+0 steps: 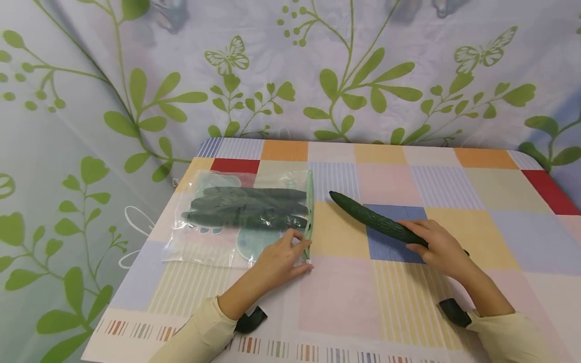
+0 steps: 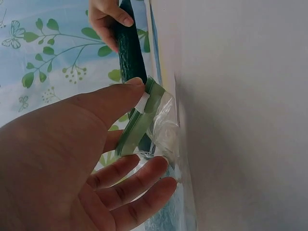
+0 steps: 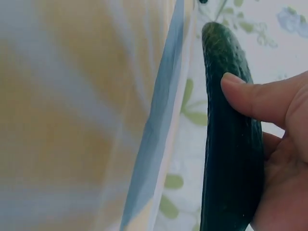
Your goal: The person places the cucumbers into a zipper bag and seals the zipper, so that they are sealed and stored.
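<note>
Both sleeves (image 1: pixel 199 330) are cream — black pieces (image 1: pixel 251 320) jut out.

A table (image 1: pixel 336 297) with rounded far corners is covered by a patchwork cloth (image 1: pixel 392 184). The squares are pink, yellow, orange, lilac, pale green and striped, with a red one near each far corner and a plain blue one right of the middle. A border of short coloured stripes runs along the near edge. On the left half lies a clear bag (image 1: pixel 181 249) of dark green cucumbers (image 1: pixel 254 204), with pale blue rounded shapes showing on it. Its green zip strip (image 1: pixel 310 201) forms the right edge, towards the table's middle.
</note>
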Demonstrator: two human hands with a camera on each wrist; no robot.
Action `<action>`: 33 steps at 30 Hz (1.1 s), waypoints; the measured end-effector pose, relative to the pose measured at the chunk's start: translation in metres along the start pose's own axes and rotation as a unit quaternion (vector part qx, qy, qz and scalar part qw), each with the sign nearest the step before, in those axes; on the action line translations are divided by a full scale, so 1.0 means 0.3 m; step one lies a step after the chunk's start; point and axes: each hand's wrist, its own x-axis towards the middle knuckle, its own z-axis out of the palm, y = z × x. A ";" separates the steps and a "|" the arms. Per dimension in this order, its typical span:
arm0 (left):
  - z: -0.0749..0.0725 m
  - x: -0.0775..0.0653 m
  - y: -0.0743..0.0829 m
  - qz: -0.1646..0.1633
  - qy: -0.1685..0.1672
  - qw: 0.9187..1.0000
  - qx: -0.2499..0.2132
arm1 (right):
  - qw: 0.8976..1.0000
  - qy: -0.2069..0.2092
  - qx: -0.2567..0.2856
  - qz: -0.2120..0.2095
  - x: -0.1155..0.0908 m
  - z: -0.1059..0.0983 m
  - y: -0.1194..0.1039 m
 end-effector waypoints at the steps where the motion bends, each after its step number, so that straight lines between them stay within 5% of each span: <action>1: 0.002 0.001 0.001 0.001 0.000 1.000 0.000 | 1.000 -0.001 -0.001 -0.013 0.007 0.007 -0.004; 15: 0.012 0.006 0.013 0.010 -0.012 1.000 0.014 | 0.991 0.021 -0.025 -0.133 0.050 0.057 0.004; 23: 0.007 0.008 0.004 0.013 -0.009 1.000 0.020 | 0.989 0.050 -0.016 -0.140 0.047 0.055 -0.001; 33: 0.004 0.002 -0.004 0.005 -0.004 1.000 0.014 | 0.988 0.003 -0.046 -0.145 0.134 0.067 -0.005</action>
